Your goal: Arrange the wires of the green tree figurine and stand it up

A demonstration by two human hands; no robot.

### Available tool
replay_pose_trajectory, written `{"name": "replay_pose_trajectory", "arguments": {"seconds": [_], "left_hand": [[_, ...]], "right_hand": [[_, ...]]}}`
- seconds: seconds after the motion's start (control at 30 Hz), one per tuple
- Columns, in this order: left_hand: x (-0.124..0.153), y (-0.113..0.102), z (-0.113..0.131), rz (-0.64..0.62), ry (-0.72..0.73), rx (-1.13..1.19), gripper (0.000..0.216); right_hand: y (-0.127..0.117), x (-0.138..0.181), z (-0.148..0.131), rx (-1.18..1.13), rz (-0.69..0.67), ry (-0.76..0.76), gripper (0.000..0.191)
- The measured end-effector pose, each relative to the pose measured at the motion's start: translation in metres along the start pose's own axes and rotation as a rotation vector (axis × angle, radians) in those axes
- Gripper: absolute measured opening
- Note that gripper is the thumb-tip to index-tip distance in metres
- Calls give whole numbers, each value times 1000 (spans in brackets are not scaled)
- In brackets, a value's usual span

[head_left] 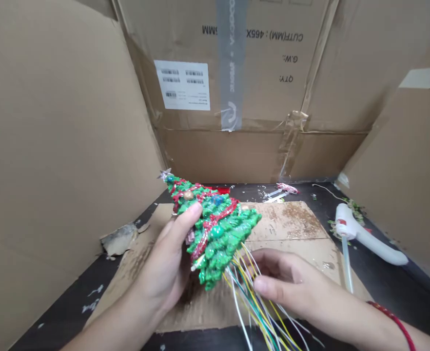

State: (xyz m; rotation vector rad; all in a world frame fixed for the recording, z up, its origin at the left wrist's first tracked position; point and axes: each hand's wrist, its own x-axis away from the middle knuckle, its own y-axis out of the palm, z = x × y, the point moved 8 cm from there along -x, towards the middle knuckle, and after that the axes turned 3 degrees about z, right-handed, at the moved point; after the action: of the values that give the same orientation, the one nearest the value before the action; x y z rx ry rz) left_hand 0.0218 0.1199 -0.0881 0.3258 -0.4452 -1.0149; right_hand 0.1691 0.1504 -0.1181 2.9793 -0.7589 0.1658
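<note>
My left hand [171, 258] grips a small green Christmas tree ornament [215, 226], trimmed with red garland, beads and a star at its tip, and holds it tilted above the cardboard mat [291, 229]. A bundle of thin coloured wires [259, 302] hangs out of the tree's base. My right hand [291, 282], with a red string on its wrist, has its fingers curled around these wires just below the tree.
A white glue gun [361, 231] with a glue stick lies on the dark table at the right. Cardboard walls [54, 122] enclose the left, back and right. Scraps of tinsel [286, 189] and a torn cardboard bit [118, 239] litter the surface.
</note>
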Motion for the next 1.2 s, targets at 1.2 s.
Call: {"name": "replay_pose_trajectory", "arguments": {"seconds": [1.2], "left_hand": [[1, -7, 2, 27, 19, -45, 69]], "right_hand": [[10, 12, 13, 221, 48, 92, 55]]}}
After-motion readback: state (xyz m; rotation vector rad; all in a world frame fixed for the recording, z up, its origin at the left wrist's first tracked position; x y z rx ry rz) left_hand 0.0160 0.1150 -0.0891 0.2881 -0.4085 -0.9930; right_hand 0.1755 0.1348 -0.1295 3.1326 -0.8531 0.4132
